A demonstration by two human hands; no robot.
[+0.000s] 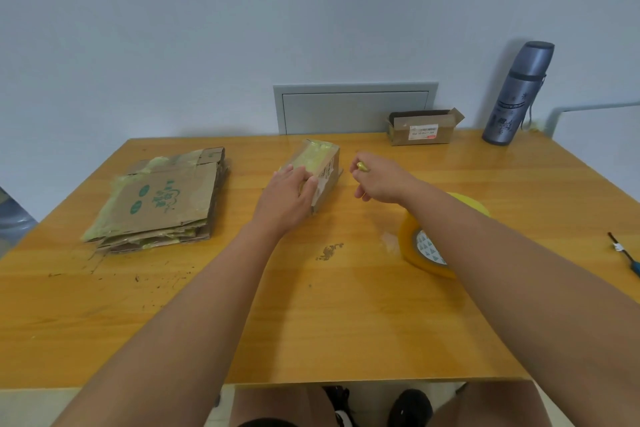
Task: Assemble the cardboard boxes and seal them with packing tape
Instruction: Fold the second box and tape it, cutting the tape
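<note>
Surface: wooden table (pixel 311 322) against a pale wall.
Box: small taped cardboard box (pixel 320 168) mid-table toward the far edge, long axis running away.
Left hand (pixel 289 196): grips the box's near end.
Right hand (pixel 377 180): just right of the box, pinching a small yellow object (pixel 362 167).
Tape roll (pixel 427 246): under the right forearm.

- Both forearms bare, reaching forward, converging slightly toward centre
- Left hand (pixel 289 192): palm down, fingers curled over the near end of the small taped box (pixel 320 168), grip closed on it
- Right hand (pixel 377 180): just right of the box, not touching it; fingers curled, pinching a small yellow item (pixel 362 167) at the fingertips
- Knees visible at bottom edge
</note>
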